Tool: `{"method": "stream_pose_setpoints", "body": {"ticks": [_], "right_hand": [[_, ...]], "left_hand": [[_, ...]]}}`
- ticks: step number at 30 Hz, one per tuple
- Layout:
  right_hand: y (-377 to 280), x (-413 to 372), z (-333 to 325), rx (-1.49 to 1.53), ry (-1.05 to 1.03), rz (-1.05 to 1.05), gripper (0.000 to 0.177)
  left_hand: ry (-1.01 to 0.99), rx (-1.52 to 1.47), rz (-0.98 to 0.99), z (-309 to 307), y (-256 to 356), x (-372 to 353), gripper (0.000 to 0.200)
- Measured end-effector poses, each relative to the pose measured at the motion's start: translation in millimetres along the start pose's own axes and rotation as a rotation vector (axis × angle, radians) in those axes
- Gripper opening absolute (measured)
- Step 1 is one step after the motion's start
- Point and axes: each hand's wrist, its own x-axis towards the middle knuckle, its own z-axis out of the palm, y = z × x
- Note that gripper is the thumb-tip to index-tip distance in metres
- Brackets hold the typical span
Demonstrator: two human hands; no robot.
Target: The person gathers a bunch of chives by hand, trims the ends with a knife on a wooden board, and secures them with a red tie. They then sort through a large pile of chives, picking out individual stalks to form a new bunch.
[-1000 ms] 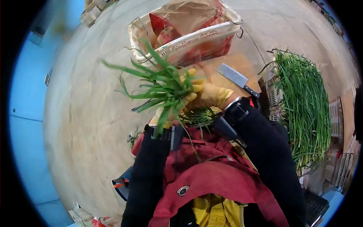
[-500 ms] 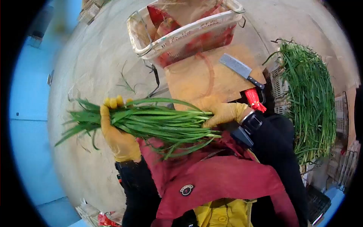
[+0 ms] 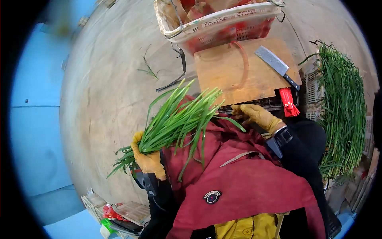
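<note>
We've got the greens (image 3: pixel 179 125) bunched in our left hand (image 3: pixel 149 161), on our side of the board (image 3: pixel 219 67); right hand (image 3: pixel 258 116)'s kinda loosely open near its edge; knife (image 3: pixel 274 63)'s on top.

A fanned bunch of long green leaves (image 3: pixel 175 125) slants partly over the red apron (image 3: pixel 242 181).

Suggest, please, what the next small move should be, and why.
I would probably bring the right hand over to gather the loose ends of the green bunch: the left hand grips it towards one end, while the other end fans out unevenly and the right hand is apart from it.
</note>
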Motion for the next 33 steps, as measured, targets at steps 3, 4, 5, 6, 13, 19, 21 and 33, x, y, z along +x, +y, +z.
{"method": "stream_pose_setpoints", "body": {"ticks": [3, 4, 5, 6, 13, 19, 21, 33], "right_hand": [[-27.3, 9.6, 45.9, 0.287, -0.160, 0.154, 0.058], [-26.3, 17.3, 61.9, 0.373, -0.170, 0.237, 0.056], [-29.4, 17.8, 79.4, 0.369, -0.175, 0.214, 0.053], [-31.5, 17.2, 97.0, 0.364, -0.179, 0.193, 0.052], [-20.0, 32.9, 127.7, 0.281, 0.165, 0.015, 0.033], [-25.9, 5.2, 46.0, -0.004, 0.360, 0.018, 0.025], [-19.4, -6.1, 0.6, -0.053, 0.430, -0.067, 0.026], [-19.1, 30.9, 55.9, -0.117, -0.074, -0.203, 0.078]], "left_hand": [[-0.016, -0.047, -0.014, 8.0, -2.1, -5.7, 0.030], [-0.025, -0.056, -0.023, 8.8, -1.9, -6.2, 0.029], [-0.056, -0.023, -0.019, 11.1, -2.0, -7.7, 0.029], [-0.087, 0.009, -0.015, 14.4, -2.3, -11.1, 0.029], [-0.120, 0.123, 0.059, 43.2, 1.9, -33.3, 0.030], [-0.076, -0.006, -0.047, 18.7, 13.6, -14.0, 0.028], [-0.038, -0.027, -0.080, 8.1, 9.4, -6.7, 0.027], [0.096, 0.151, -0.144, -34.4, -32.6, 36.1, 0.030]]}}
